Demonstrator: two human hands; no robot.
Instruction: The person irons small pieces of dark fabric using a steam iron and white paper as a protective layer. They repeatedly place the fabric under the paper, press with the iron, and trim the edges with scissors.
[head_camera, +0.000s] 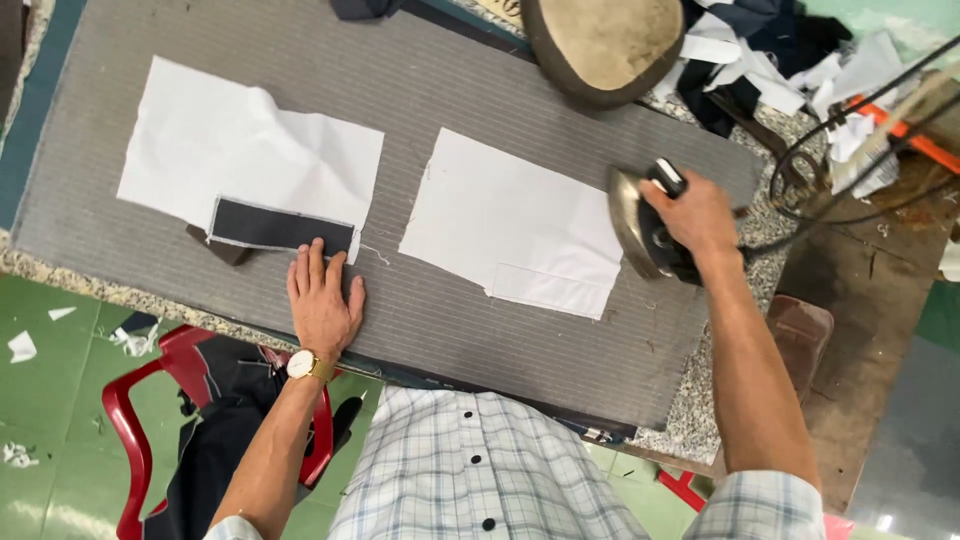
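So I'm looking down at a grey striped pad laid over a speckled stone table, green floor underneath with paper scraps on it. There's a red chair at the lower left with dark cloth piled on it, and a heap of white and navy offcuts top right, next to some cables.

On the pad I've got 2 white pieces: the left sheet is creased, the right sheet is flatter with a folded patch at its lower edge.

My left hand is flat, fingers spread open, fingertips touching the right end of a black strip. The strip sits on the lower edge of the left sheet, long axis running left to right, tilted slightly down toward the right.

My right hand is wrapped tight around the handle of the iron, which sits at the right edge of the right sheet. Can't tell exactly where its nose points.
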